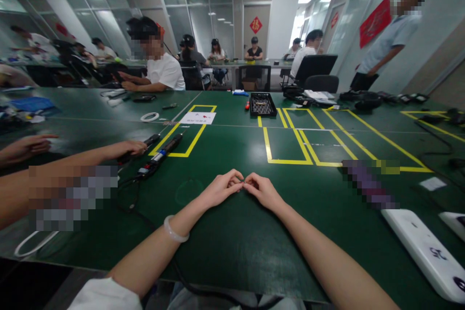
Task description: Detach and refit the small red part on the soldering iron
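Note:
My left hand (222,189) and my right hand (264,191) meet above the green table (232,247) in front of me. Thumb and fingers of each are pinched together, fingertips touching or nearly so. Whatever sits between them is too small to make out. A pale bangle (176,230) circles my left wrist. To the left lies a pen-shaped electric screwdriver (160,156) with a blue band, apart from my hands. Beyond it another person's hand (132,149) rests on a second, black tool (148,142).
Yellow tape (288,161) marks rectangles on the table. Farther back are a black tray (263,113) of small parts, a red-handled tool (247,105) and a paper sign (199,118). At right lies a white box-like device (417,247). A black cable (145,218) runs at left.

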The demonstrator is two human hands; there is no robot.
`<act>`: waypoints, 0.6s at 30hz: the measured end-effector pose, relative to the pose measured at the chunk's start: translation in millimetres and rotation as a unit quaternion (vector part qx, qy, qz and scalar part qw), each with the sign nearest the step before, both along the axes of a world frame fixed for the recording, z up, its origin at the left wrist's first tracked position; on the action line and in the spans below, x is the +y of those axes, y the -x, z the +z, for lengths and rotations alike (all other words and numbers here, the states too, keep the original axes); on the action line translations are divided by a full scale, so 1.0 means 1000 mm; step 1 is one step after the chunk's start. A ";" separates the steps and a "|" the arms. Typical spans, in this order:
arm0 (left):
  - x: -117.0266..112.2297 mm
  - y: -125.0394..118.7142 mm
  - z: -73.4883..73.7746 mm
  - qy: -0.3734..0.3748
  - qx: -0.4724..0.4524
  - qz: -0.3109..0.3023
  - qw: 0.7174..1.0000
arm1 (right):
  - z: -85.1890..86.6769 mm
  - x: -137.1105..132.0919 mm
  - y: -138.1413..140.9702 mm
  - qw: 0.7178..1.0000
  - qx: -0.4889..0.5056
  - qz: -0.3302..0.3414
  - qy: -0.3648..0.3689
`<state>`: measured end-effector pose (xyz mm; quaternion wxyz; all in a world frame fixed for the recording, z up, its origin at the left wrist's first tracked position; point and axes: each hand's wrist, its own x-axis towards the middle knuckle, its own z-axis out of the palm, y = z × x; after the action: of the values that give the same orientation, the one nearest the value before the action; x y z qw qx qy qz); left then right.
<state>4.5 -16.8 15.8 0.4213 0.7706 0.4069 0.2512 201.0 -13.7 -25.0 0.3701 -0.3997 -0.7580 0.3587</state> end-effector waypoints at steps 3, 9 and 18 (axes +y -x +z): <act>-0.001 -0.001 0.001 -0.056 0.040 -0.005 0.998 | -0.004 0.002 0.000 0.997 0.042 0.014 0.059; -0.003 0.000 -0.001 -0.080 0.071 0.013 0.994 | -0.004 0.001 0.000 0.993 0.092 0.039 0.069; 0.033 0.063 0.009 -0.185 0.208 0.162 0.947 | -0.005 0.001 0.001 0.992 0.088 0.041 0.077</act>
<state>-58.7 16.1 25.2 0.1308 0.7938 0.5514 0.2207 200.2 -12.3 -30.1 0.3881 -0.3626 -0.7083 0.4650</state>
